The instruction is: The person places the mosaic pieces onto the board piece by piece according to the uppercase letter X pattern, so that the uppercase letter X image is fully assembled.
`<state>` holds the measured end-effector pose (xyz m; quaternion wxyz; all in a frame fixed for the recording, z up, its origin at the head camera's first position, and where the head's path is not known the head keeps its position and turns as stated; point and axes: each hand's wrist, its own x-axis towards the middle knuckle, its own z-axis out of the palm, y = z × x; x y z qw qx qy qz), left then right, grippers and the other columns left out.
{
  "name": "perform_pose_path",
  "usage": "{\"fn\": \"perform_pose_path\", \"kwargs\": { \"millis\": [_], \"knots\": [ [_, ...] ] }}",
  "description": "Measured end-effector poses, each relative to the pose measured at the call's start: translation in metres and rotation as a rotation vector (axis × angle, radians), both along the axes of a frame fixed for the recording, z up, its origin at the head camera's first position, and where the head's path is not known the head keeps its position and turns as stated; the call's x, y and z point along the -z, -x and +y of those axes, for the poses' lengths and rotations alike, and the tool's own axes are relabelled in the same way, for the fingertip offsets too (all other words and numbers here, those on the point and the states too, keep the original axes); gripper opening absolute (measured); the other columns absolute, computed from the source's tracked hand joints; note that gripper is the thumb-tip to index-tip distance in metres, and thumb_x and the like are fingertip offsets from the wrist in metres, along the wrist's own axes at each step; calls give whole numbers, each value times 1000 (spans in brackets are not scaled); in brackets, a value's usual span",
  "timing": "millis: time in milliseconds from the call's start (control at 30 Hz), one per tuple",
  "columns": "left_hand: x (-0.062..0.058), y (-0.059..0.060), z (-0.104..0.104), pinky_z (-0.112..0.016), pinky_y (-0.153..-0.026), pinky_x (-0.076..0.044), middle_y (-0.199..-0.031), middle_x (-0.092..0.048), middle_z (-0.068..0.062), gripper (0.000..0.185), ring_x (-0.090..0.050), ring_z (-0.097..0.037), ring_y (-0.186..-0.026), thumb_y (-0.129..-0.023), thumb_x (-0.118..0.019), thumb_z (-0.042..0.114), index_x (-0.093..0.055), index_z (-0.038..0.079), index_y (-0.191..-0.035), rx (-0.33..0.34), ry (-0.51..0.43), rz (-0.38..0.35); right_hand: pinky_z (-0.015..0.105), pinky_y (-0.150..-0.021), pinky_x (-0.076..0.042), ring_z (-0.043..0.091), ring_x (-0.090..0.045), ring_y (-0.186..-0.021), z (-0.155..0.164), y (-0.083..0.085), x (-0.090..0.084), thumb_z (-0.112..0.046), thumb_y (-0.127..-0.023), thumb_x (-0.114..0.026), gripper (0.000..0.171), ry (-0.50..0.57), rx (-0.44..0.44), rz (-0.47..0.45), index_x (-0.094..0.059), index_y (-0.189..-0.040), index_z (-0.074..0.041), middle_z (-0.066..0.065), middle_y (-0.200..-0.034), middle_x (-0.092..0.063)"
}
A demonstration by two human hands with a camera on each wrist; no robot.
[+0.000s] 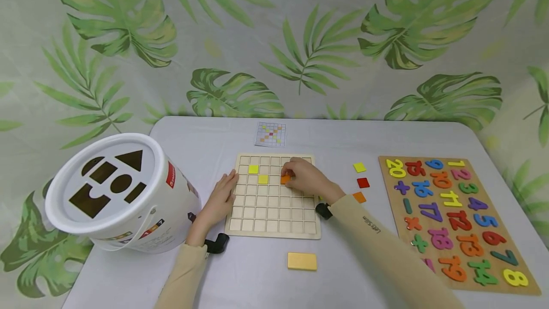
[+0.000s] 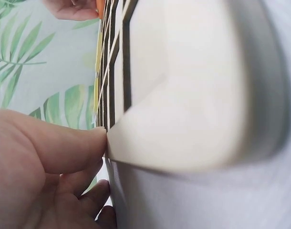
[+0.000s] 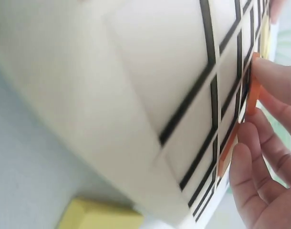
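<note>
The orange tile (image 1: 285,179) sits on the wooden grid board (image 1: 274,225), in the third row just right of the lower of two yellow tiles (image 1: 263,179), and the right hand (image 1: 306,178) has its fingertips (image 3: 272,78) pinched on it. In the right wrist view the tile stands tilted on edge against the cell's rim, not yet flat. The left hand (image 1: 223,194) lies with fingers extended against the board's left edge, thumb (image 2: 74,143) pressing the rim, holding nothing. To seat the tile well, the person would probably do best to lower its raised edge squarely into the cell, keeping its sides parallel to the dividers, while the left hand braces the board against sliding. The pattern card (image 1: 270,134) beyond the board likely shows the right cell. Spare tiles (image 1: 362,182) lie to the right.
</note>
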<state>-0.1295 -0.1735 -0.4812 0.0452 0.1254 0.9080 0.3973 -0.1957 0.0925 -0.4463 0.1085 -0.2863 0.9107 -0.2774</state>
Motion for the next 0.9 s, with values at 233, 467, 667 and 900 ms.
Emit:
{"fn": "perform_pose_path", "kwargs": {
  "millis": [233, 467, 667, 900],
  "knots": [
    [1, 0, -1, -56, -112, -8, -154, -20, -23, 54, -10, -43, -141, -90, -47, -11, -32, -12, -142, -1, 2, 2, 30, -74, -42, 17, -48, -82, -3, -1, 1, -4, -78, -75, 19, -22, 18, -1, -66, -95, -9, 1, -85, -54],
    [1, 0, 0, -54, -113, -8, -154, -20, -22, 54, -10, -42, -141, -91, -47, -11, -32, -11, -143, 1, 9, -3, 32, -76, -46, 18, -51, -84, 23, -5, -2, -5, -83, -70, 18, 114, 57, -55, -67, -101, -6, 3, -92, -58],
    [0, 0, 1, -54, -113, -8, -154, -20, -22, 55, -9, -42, -141, -91, -47, -11, -31, -11, -143, 5, 12, -5, 37, -77, -50, 21, -56, -87, 82, -14, -8, -4, -87, -66, 18, 219, 160, -63, -66, -105, -1, 7, -99, -63],
    [-1, -1, 1, -54, -113, -8, -154, -20, -23, 54, -9, -42, -141, -91, -47, -11, -31, -11, -143, 0, 21, -4, 41, -80, -51, 28, -55, -94, 152, -24, -3, 0, -88, -64, 20, 160, 302, -70, -64, -109, 1, 14, -106, -63]
  ]
}}
